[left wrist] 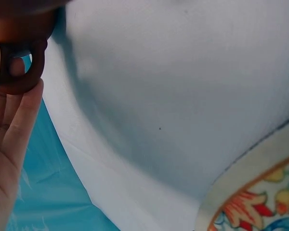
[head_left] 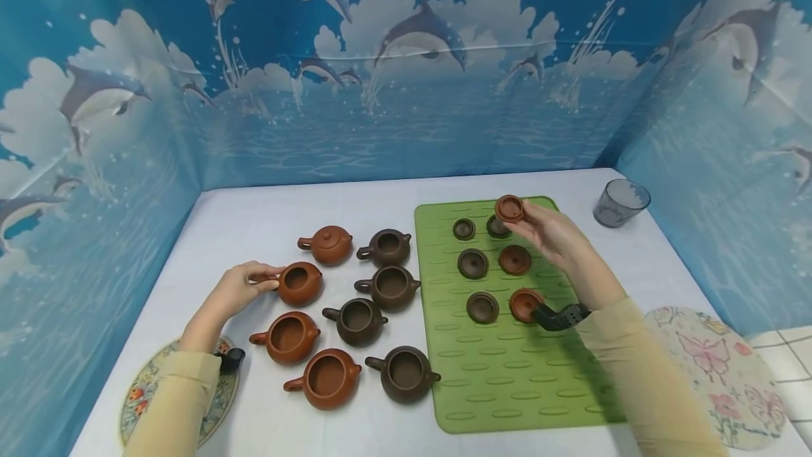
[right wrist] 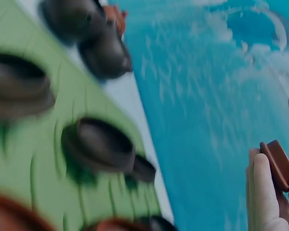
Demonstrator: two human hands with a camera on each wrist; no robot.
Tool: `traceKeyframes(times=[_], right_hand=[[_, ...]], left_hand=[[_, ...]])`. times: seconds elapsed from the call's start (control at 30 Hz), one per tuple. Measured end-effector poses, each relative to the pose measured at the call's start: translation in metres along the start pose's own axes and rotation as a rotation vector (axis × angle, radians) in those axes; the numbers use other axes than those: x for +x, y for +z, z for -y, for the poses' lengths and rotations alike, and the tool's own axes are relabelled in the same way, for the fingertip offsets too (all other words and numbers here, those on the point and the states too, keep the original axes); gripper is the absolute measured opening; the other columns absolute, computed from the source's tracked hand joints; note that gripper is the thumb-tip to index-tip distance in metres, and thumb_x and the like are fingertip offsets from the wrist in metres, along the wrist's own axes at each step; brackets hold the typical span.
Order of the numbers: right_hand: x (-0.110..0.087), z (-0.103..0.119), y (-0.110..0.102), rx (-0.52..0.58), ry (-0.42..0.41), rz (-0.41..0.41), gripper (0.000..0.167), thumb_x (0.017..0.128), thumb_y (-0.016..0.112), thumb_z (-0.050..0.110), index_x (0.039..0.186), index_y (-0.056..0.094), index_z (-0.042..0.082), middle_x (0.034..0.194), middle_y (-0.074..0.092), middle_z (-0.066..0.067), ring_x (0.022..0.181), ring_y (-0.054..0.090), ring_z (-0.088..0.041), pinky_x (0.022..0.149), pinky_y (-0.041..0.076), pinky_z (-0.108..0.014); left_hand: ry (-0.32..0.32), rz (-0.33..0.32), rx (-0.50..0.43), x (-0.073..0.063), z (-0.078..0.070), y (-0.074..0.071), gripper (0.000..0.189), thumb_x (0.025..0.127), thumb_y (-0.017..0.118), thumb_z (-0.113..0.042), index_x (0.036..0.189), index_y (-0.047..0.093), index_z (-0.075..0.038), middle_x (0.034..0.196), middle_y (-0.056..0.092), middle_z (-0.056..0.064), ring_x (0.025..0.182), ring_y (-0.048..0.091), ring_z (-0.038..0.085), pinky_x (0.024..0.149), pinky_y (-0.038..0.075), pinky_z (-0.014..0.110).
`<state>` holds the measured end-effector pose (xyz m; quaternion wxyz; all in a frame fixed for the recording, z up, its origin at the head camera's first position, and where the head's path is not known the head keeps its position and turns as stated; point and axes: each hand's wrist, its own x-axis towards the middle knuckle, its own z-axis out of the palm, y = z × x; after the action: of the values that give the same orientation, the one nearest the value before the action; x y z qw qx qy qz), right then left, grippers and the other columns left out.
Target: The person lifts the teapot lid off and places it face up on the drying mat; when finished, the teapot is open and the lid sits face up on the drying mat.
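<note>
My left hand (head_left: pixel 236 293) pinches the handle of a small reddish-brown clay teapot (head_left: pixel 300 283) that has no lid on it. In the left wrist view, thumb and fingertips meet around the looped handle (left wrist: pixel 36 67). Over the far part of the green mat, my right hand (head_left: pixel 550 233) pinches a reddish-brown teapot lid (head_left: pixel 509 209) between thumb and fingers, its hollow underside toward the head camera. The held lid (right wrist: pixel 278 165) shows edge-on in the right wrist view. Beneath it a dark lid (head_left: pixel 497 226) is partly covered.
The green mat (head_left: pixel 507 386) carries several upturned dark and reddish lids (head_left: pixel 472 264). Left of it stand lidless dark teapots (head_left: pixel 406 374), reddish ones (head_left: pixel 326 379) and a lidded reddish teapot (head_left: pixel 331 245). A glass (head_left: pixel 621 202) stands back right; round patterned mats (head_left: pixel 717 372) lie at both sides.
</note>
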<state>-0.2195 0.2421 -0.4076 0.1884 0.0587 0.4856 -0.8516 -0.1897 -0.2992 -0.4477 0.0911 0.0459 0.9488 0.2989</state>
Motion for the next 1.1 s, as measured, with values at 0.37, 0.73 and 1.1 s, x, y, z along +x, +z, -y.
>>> traceKeyframes(times=[0.37,0.73,1.1], right_hand=[[0.002,-0.005,-0.06,-0.315,0.009,-0.188,0.068,0.106,0.043,0.026,0.156,0.006,-0.002,0.115,0.059,0.004,0.093,0.062,0.004,0.098,0.049,-0.017],[0.002,-0.021,-0.083,-0.785,0.006,-0.336,0.067,0.105,0.041,0.038,0.15,0.027,-0.009,0.151,0.031,-0.034,0.077,0.059,0.017,0.084,0.054,-0.015],[0.006,-0.023,-0.089,-1.08,-0.006,-0.408,0.059,0.106,0.038,0.038,0.142,0.044,-0.01,0.139,0.048,-0.036,0.067,0.058,0.015,0.081,0.056,-0.024]], left_hand=[[-0.022,0.008,0.0,0.0,-0.001,0.0,0.031,0.092,0.07,-0.013,0.121,0.07,-0.005,0.11,0.069,0.017,0.107,0.062,0.037,0.089,0.051,0.051],[-0.021,0.004,0.005,0.001,-0.001,0.0,0.031,0.092,0.069,-0.014,0.121,0.07,-0.004,0.111,0.069,0.017,0.106,0.062,0.037,0.09,0.051,0.052],[-0.027,0.005,0.0,0.001,0.0,0.001,0.031,0.092,0.069,-0.014,0.122,0.069,-0.005,0.112,0.068,0.017,0.106,0.062,0.036,0.09,0.051,0.051]])
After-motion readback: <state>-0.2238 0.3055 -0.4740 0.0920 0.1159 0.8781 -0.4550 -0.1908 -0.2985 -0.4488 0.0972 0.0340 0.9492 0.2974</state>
